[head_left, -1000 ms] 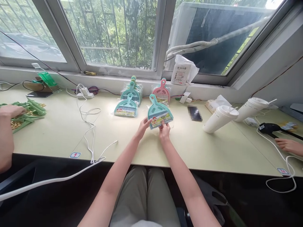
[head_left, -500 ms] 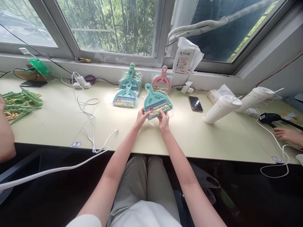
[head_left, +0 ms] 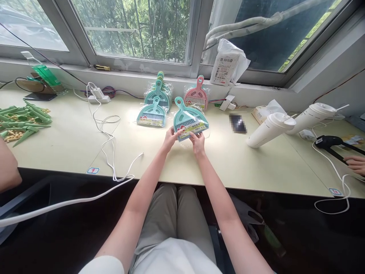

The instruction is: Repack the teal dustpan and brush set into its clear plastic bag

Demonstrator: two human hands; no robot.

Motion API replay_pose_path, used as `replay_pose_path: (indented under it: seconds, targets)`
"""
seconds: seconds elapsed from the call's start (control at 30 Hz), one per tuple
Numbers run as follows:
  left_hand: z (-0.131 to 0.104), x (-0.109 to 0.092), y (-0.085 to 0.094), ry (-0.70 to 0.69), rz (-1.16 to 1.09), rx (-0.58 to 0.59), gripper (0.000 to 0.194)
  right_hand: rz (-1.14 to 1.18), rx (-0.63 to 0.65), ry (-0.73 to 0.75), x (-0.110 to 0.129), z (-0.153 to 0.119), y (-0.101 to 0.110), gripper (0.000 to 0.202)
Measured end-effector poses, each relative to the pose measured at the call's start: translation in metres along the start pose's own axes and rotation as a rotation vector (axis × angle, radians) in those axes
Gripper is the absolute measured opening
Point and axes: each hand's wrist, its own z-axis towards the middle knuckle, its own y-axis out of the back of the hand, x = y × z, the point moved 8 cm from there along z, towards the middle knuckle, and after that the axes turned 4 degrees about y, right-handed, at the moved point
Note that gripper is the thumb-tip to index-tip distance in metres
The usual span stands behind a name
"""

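Observation:
Between my two hands is a teal dustpan and brush set [head_left: 189, 118] in clear plastic wrap, its handle pointing away from me. My left hand [head_left: 170, 139] grips its lower left corner, and my right hand [head_left: 197, 143] grips the lower edge with the thumb on top. Just left of it another wrapped teal set [head_left: 152, 114] leans against a row of similar teal sets [head_left: 158, 93]. Behind the held one stands a pink dustpan and brush set [head_left: 197, 95], partly covered by it.
White cables [head_left: 110, 142] lie to the left, near a pile of green pieces [head_left: 25, 118]. Two white tumblers [head_left: 269, 130] and a blurred-out phone [head_left: 237, 123] are on the right. Another person's hand [head_left: 356, 164] shows at the right edge, and a person's arm [head_left: 8, 167] at the left.
Both hands keep hold of the dustpan set, which is tipped slightly differently. The other person's hand at the right has shifted rightward. The view has moved a little.

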Motion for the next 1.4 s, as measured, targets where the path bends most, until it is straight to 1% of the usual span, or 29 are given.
replay_pose_path:
  seconds: [0.2,0.37,0.5,0.63,0.77,0.87,0.97,1.07,1.3,1.4]
  targets:
    - [0.000,0.000,-0.001,0.012,-0.002,0.028,0.048,0.003,-0.008,0.002,0.002,-0.002,-0.001,0.045]
    - [0.001,0.005,0.000,0.021,-0.063,0.003,0.047,-0.022,0.011,0.000,0.003,-0.003,-0.003,0.047]
    - [0.001,0.005,0.002,0.047,-0.059,-0.021,0.045,-0.010,0.028,-0.001,-0.001,-0.003,-0.003,0.049]
    - [0.000,0.004,0.001,0.043,-0.063,-0.014,0.044,0.000,0.023,0.003,-0.003,-0.002,-0.002,0.049]
    - [0.002,0.007,0.002,0.043,-0.076,-0.012,0.046,-0.003,0.015,-0.007,-0.004,-0.002,-0.002,0.048]
    - [0.003,0.009,0.002,0.046,-0.080,-0.003,0.047,0.010,0.033,-0.016,-0.003,-0.003,-0.004,0.048]
    - [0.002,0.007,0.000,0.032,-0.094,0.026,0.045,0.024,0.047,-0.038,-0.004,-0.001,-0.005,0.042]
    - [0.000,0.004,-0.003,0.025,-0.091,0.058,0.045,0.025,0.006,-0.079,-0.007,0.003,0.001,0.033]
    - [-0.003,0.007,-0.009,0.069,-0.071,0.088,0.044,0.056,-0.066,-0.119,-0.011,0.007,0.010,0.024]
    - [-0.004,0.007,-0.009,0.093,-0.088,0.095,0.044,0.049,-0.066,-0.130,-0.011,0.008,0.011,0.020]
